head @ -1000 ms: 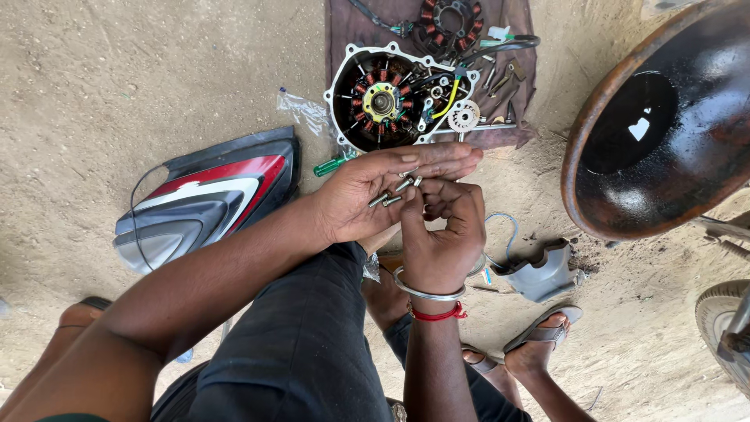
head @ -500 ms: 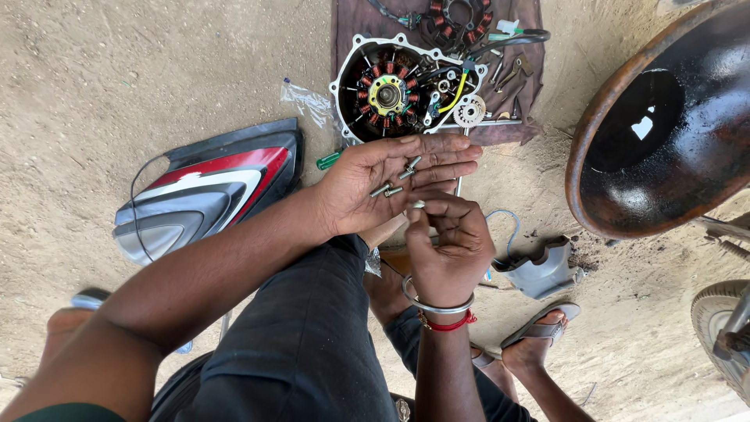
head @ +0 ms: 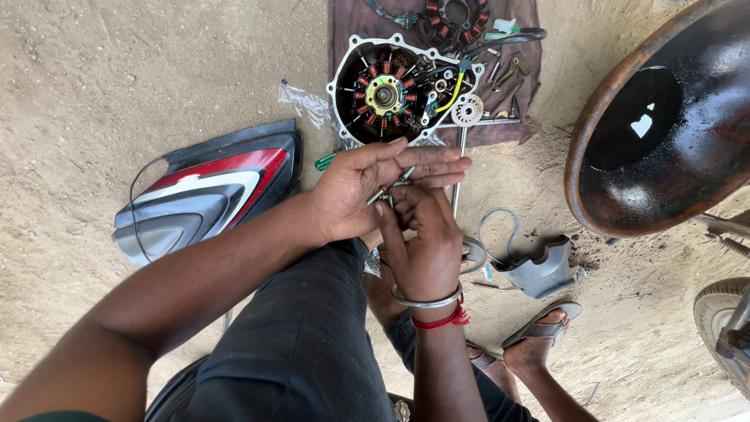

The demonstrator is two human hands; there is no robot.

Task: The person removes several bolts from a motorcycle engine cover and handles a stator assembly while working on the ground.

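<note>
Right hand (head: 422, 234) shifted lower, fingertips pinching bolts (head: 391, 190); left hand (head: 375, 187) flat, palm up, fingers open.

Just beyond the hands, an open engine cover with copper stator coils (head: 391, 94) rests on a brown cloth (head: 344, 31) among loose tools. To their left lies a red, white and grey body panel (head: 207, 191). To their right stand a rusty dark bowl (head: 664, 125) and a grey plastic cover (head: 543, 270) on sandy ground (head: 117, 70).
</note>
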